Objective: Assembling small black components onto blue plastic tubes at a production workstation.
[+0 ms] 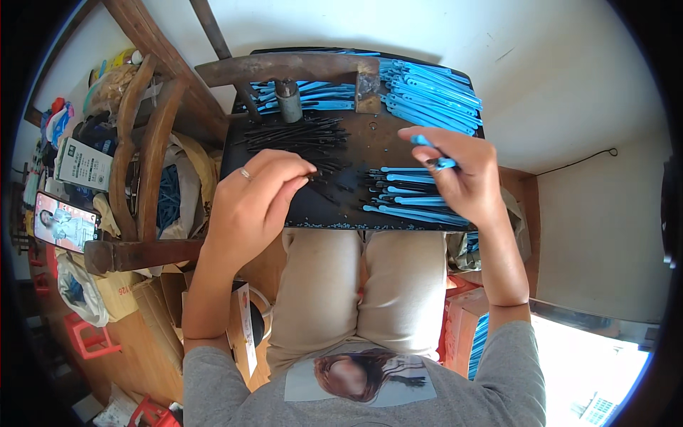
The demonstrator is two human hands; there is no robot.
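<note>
Across my knees is a dark board [363, 139] bearing blue and black plastic strips. My left hand [260, 188], with a ring on one finger, pinches a thin black stick by the near end of a pile of black sticks [295, 134]. Only a little of that stick shows at the fingertips. My right hand [462, 167] is closed round a blue plastic strip [445, 163], raised above the board; a dark bit shows beside it. Below that hand lies a row of blue strips paired with black ones [405, 196]. A large stack of blue strips [430, 92] fills the far right corner.
A wooden bar with a metal cylinder [289, 103] crosses the board's far side. On the left are a wooden chair frame [153, 156], a lit phone [67, 220] and bags. A box of blue strips [478, 341] stands by my right leg; a white wall rises beyond.
</note>
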